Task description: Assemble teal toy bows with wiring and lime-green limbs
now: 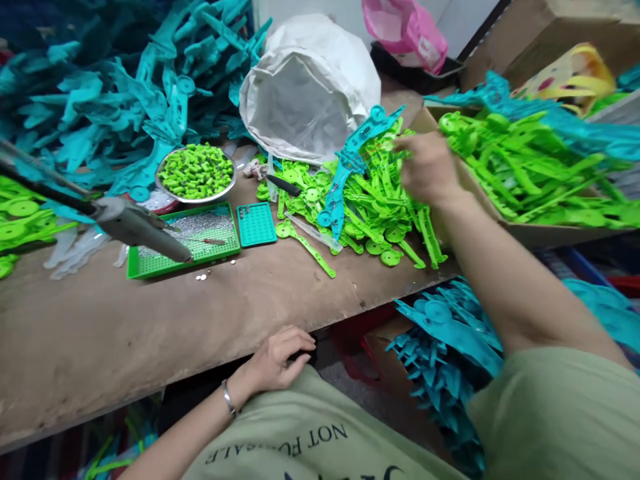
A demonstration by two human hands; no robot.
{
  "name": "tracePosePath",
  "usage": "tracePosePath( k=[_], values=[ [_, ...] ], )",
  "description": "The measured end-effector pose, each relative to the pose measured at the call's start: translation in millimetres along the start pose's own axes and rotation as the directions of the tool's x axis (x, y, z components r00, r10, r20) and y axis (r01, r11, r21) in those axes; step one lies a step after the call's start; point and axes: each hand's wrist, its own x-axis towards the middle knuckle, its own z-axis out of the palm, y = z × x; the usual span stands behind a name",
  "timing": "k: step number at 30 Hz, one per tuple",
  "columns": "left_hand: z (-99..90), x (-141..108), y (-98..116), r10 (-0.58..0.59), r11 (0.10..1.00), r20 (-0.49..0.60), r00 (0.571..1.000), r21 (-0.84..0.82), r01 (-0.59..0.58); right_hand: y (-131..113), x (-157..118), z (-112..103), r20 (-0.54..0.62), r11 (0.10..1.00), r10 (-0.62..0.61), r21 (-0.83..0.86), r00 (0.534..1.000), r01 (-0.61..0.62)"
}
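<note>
My right hand [427, 167] is stretched out over the right side of a heap of bright green plastic parts [375, 193]. Its fingers are bent, and the slightly blurred tips touch or hover just above the heap; what they hold, if anything, I cannot make out. Across that heap lies a long teal plastic part [345, 173]. My left hand [280, 358] rests at the table's front edge against my shirt, thumb apart from the loosely bent fingers, with nothing seen in it. A single green part with a round end [307, 247] lies in front of the heap.
A steel bowl [197, 198] of small green pieces stands behind a green tray [135, 267] and a small teal tray [257, 227]. A grey tool [140, 230] hangs over them. A white sack [320, 87], a teal pile [100, 113] and a carton [480, 193] of green parts surround the workspace.
</note>
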Motion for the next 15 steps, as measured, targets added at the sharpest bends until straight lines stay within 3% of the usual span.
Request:
tracePosePath(
  k=[2, 5, 7, 8, 9, 11, 12, 13, 14, 15],
  values=[
    [-2.9, -6, 7, -0.024, 0.999, 0.049, 0.999, -0.024, 0.025, -34, -3, 46, 0.257, 0.984, -0.111, 0.167, 0.96, 0.069],
    [-15.7, -39, 21, -0.193, 0.977, 0.208, 0.959, -0.054, 0.208, -62, -7, 85, 0.357, 0.944, -0.126, 0.33, 0.926, 0.001],
    [-28.6, -81, 27, -0.405, 0.904, 0.239, 0.882, -0.041, 0.426, -66, -4, 93, 0.375, 0.928, -0.081, 0.367, 0.923, -0.067],
    [-35.5, -108, 28, -0.553, 0.822, 0.173, 0.815, -0.044, 0.567, -66, -1, 94, 0.387, 0.92, -0.064, 0.379, 0.92, -0.095],
    [-42.4, -136, 26, -0.675, 0.727, 0.093, 0.732, -0.087, 0.681, -65, 2, 92, 0.401, 0.913, -0.053, 0.391, 0.915, -0.119],
    [-55.4, -191, 17, -0.847, 0.531, -0.166, 0.506, -0.203, 0.823, -65, 7, 86, 0.411, 0.907, -0.033, 0.396, 0.911, -0.145],
    [-61.3, -214, 10, -0.885, 0.434, -0.308, 0.349, -0.274, 0.858, -66, 8, 81, 0.409, 0.914, -0.033, 0.381, 0.912, -0.137],
    [-66.8, -232, 2, -0.896, 0.32, -0.413, 0.162, -0.35, 0.88, -68, 8, 75, 0.402, 0.931, -0.042, 0.347, 0.915, -0.11],
    [-71.9, -246, -5, -0.88, 0.215, -0.475, -0.006, -0.41, 0.886, -70, 8, 69, 0.391, 0.954, -0.063, 0.292, 0.918, -0.059],
    [-76.6, -254, -13, -0.856, 0.174, -0.51, -0.084, -0.437, 0.882, -73, 7, 63, 0.383, 0.976, -0.094, 0.216, 0.919, 0.01]
  ],
)
